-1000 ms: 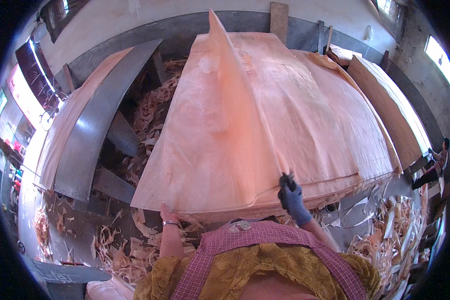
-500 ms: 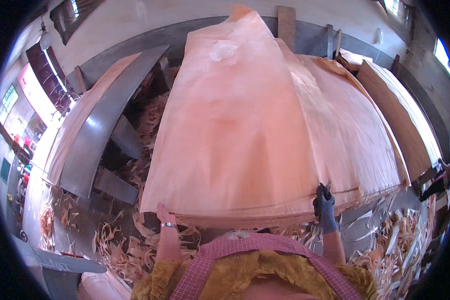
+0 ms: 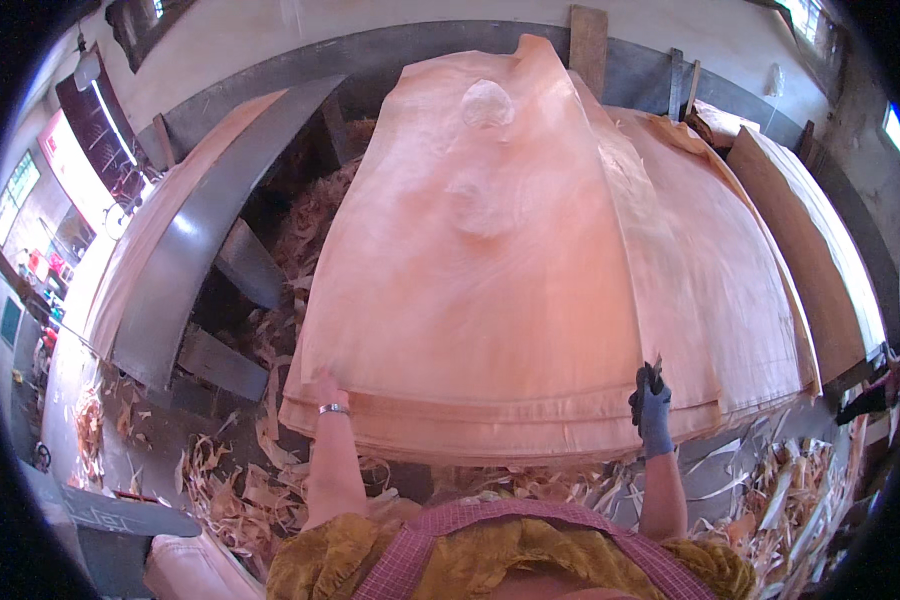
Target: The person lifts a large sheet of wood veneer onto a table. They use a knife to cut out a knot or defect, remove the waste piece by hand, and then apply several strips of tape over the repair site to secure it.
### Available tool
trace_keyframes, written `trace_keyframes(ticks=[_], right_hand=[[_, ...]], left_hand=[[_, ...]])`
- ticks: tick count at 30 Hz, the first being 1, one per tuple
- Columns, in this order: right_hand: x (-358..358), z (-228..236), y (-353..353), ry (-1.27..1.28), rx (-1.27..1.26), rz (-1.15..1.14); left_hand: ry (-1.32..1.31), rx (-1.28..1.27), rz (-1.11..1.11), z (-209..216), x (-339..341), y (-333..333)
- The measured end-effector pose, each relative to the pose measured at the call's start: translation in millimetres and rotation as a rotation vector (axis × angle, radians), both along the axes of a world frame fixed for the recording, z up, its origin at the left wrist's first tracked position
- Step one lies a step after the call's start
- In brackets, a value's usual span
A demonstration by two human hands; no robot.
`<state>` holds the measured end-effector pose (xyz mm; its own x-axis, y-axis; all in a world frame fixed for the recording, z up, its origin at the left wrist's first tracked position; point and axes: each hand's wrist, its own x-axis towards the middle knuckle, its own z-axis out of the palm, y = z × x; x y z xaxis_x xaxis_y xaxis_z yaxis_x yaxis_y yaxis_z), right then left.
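A large, thin, pinkish-orange wood veneer sheet (image 3: 480,290) lies over a stack of similar sheets in front of me, with rounded bulges toward its far end. My left hand (image 3: 327,386), bare with a metal band at the wrist, is closed at the sheet's near left corner; its fingertips are blurred. At the near right corner, my right hand (image 3: 652,405) in a grey-blue and black glove is closed on the edge. Something dark and pointed sticks up from that glove, too small to name. Below the top sheet, the edges of the veneer stack (image 3: 450,440) show.
Overlapping veneer sheets (image 3: 720,260) spread to the right, with a brown board (image 3: 800,260) beyond. On the left stands a long grey panel (image 3: 185,240). Curled wood shavings (image 3: 240,490) litter the floor on both sides. A grey metal piece (image 3: 120,520) is at lower left.
The top sheet has shifted away from me, baring a strip of the stack's near edge. My left arm has reached farther forward. The sheet's far end has sunk lower.
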<state>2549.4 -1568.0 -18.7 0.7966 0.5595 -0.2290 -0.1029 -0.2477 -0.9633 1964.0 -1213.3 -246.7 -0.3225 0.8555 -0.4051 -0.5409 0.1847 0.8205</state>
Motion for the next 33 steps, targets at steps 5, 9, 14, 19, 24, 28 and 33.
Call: trace_keyframes(ticks=[5,9,14,19,24,28,33], right_hand=[[-6.0,-39.6,-51.3,-0.088,-0.093,-0.106],[-18.4,-42.6,-25.4,-0.080,-0.137,-0.060],[-7.2,-57.8,-8.4,-0.109,-0.147,-0.070],[-9.1,-90.4,-15.3,-0.195,-0.240,-0.061],[6.1,-113.0,-26.9,-0.384,-0.298,-0.049],[1.6,-99.5,-21.2,-0.440,-0.373,0.004],[23.0,-101.7,-17.4,-0.488,-0.439,0.039]], left_hand=[[-0.165,-0.124,0.009,-15.2,27.6,-60.9],[-0.073,-0.178,0.063,-11.9,3.0,-68.6],[-0.036,-0.260,0.091,-16.6,21.0,-50.8],[0.184,-0.434,0.051,-27.2,8.0,-42.7],[1.244,-0.362,-0.402,-36.9,17.6,-58.1],[0.305,-0.394,0.135,-28.9,30.2,-59.5],[0.299,-0.467,0.137,-7.5,55.1,-52.1]])
